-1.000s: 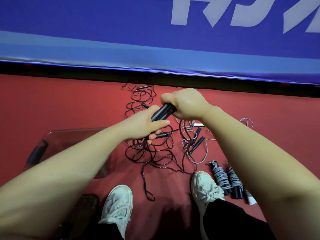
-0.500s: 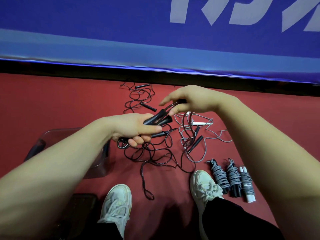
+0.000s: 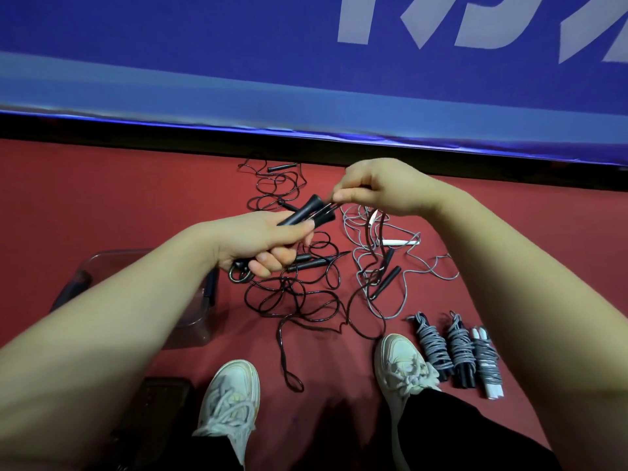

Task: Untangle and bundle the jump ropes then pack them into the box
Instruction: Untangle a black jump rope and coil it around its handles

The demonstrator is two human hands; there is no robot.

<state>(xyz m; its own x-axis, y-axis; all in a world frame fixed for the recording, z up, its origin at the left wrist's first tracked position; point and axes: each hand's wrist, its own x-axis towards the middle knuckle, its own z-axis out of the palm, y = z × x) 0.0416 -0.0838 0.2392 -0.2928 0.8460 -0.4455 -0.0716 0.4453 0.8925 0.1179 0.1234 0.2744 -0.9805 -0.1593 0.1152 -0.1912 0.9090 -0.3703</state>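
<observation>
My left hand (image 3: 268, 244) grips two black jump-rope handles (image 3: 306, 212) side by side, their tops pointing up and right, with a coil of black cord below my fist. My right hand (image 3: 380, 190) pinches the thin black cord just above the handle tops. Below them a tangle of black ropes (image 3: 299, 294) lies on the red floor, with a grey rope (image 3: 390, 266) and its white handle (image 3: 397, 242) to the right. Three bundled ropes (image 3: 458, 351) lie by my right shoe. A clear plastic box (image 3: 190, 321) stands at left, partly hidden by my left forearm.
A blue padded wall (image 3: 238, 62) with white lettering runs across the back, a dark gap beneath it. My two white shoes (image 3: 231, 399) stand at the front. A dark flat object (image 3: 159, 399) lies on the floor near the left shoe.
My right hand let go of the handles and now pinches the cord near their tops. My left hand stays closed round the handles, and the bundled ropes have come further into view.
</observation>
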